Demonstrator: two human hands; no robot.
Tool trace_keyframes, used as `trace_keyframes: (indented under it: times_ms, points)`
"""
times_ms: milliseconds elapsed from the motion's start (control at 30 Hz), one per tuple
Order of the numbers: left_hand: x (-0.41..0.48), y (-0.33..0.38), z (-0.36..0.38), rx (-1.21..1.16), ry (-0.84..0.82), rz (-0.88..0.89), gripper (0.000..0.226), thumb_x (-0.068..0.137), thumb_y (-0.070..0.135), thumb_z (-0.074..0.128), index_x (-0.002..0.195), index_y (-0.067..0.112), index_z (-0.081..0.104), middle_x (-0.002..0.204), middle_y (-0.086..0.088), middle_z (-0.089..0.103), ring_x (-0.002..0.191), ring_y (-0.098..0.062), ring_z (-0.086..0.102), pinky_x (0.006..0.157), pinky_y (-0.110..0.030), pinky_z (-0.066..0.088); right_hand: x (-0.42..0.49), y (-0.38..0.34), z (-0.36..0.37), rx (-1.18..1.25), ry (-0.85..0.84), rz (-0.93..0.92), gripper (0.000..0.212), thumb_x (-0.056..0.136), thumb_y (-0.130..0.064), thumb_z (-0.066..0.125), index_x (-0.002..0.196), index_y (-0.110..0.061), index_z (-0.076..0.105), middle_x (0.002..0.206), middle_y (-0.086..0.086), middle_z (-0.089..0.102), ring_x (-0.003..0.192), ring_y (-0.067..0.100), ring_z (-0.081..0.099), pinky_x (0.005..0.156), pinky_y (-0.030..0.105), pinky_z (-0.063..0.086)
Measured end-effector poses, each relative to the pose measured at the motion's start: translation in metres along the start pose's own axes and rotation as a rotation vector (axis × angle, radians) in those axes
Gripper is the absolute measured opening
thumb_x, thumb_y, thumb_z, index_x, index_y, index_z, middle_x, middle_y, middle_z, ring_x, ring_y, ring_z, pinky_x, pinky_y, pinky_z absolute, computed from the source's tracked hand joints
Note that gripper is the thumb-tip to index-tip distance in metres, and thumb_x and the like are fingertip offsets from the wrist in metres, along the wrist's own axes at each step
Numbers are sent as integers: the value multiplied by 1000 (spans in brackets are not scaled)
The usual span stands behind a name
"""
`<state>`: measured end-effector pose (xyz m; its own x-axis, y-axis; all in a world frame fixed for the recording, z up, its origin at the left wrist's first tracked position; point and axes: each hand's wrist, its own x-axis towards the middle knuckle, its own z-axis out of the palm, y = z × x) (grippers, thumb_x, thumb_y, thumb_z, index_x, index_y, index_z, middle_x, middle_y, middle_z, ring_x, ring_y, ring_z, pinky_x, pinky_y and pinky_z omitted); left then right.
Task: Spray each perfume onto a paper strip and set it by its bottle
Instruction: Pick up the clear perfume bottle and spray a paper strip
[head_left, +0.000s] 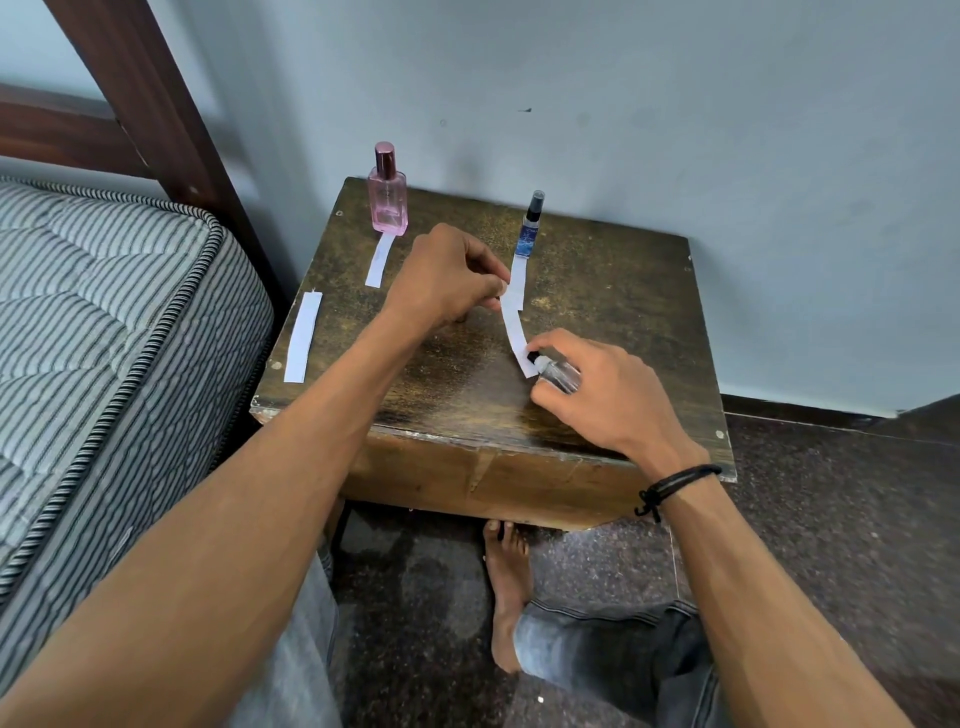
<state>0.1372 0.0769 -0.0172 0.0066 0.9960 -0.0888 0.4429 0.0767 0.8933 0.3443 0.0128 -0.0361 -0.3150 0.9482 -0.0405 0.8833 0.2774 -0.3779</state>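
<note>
Paper strip, pinched at its far end by our left hand, curves toward us over the table, its near end just at the nozzle of the clear bottle our right hand grips.

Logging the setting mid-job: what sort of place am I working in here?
Most likely a bedroom. A striped mattress lies on a dark wooden bed frame, and a small worn wooden table stands beside it against a plain wall, like a bedside table.
</note>
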Motion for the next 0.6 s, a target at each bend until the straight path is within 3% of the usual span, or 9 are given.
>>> trace_keyframes:
  times_ms: [100, 233, 333, 500, 600]
  points:
    - [-1, 1, 0, 57, 6, 24, 10, 85, 3, 74, 86, 12, 78, 77, 1, 75, 68, -11, 76, 51, -14, 48, 0, 5, -3, 89, 67, 27, 37, 87, -44, 62, 124, -44, 56, 78, -19, 55, 72, 15, 56, 63, 30, 42]
    - [-1, 1, 1, 85, 6, 37, 10, 85, 4, 75, 87, 13, 78, 76, 4, 73, 67, -7, 75, 50, -9, 46, 0, 4, -3, 147, 148, 10, 38, 89, -44, 60, 127, -43, 56, 76, -24, 53, 67, 0, 51, 61, 28, 41]
    - [-1, 1, 1, 103, 10, 47, 11, 84, 5, 75, 88, 15, 78, 75, 7, 72, 63, -1, 72, 50, -7, 45, 0, 1, 0, 131, 147, -5, 39, 89, -43, 58, 129, -44, 55, 77, -23, 52, 67, 3, 51, 60, 27, 39]
    - [-1, 3, 3, 97, 11, 45, 9, 84, 5, 76, 90, 12, 79, 76, 6, 73, 66, -4, 74, 50, -6, 44, 2, -4, 7, 18, 56, -42, 42, 91, -42, 56, 132, -44, 52, 114, -10, 68, 91, 21, 64, 71, 36, 52]
    - [-2, 3, 3, 92, 7, 44, 9, 84, 5, 75, 90, 11, 79, 75, 6, 72, 66, -5, 73, 48, -7, 43, 3, -4, 8, -27, 34, -43, 42, 91, -43, 56, 133, -42, 53, 121, -8, 68, 96, 23, 64, 74, 38, 53]
